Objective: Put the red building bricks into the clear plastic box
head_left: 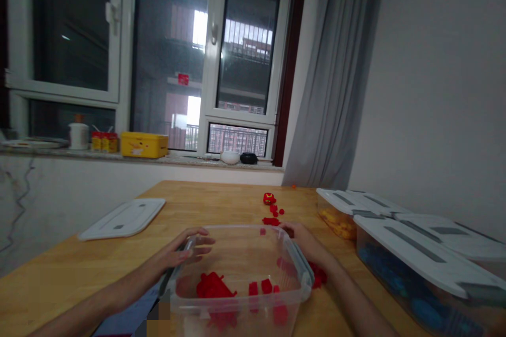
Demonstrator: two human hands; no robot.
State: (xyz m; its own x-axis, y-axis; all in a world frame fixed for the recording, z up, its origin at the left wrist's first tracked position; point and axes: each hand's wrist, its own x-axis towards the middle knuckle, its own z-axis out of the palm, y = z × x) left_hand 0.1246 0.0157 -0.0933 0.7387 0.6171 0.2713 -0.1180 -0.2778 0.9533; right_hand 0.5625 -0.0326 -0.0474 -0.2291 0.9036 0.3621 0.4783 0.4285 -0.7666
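Note:
A clear plastic box point(253, 230) stands on the wooden table point(221, 202) in front of me, with several red pieces point(215, 287) lying in its bottom. My left hand point(184, 248) rests on the box's left rim, fingers curled over the edge and gripping it. My right hand point(302, 239) lies against the box's right far corner; its fingers are mostly hidden behind the rim. More red pieces point(272, 210) are scattered on the table just beyond the box, and a few lie beside my right wrist.
A white lid point(124, 218) lies at the table's left. Lidded clear boxes stand on the right, one with yellow pieces point(336, 216), one with blue pieces point(399, 268). A windowsill point(138, 157) behind holds a yellow tin and small jars. A grey curtain hangs at the right.

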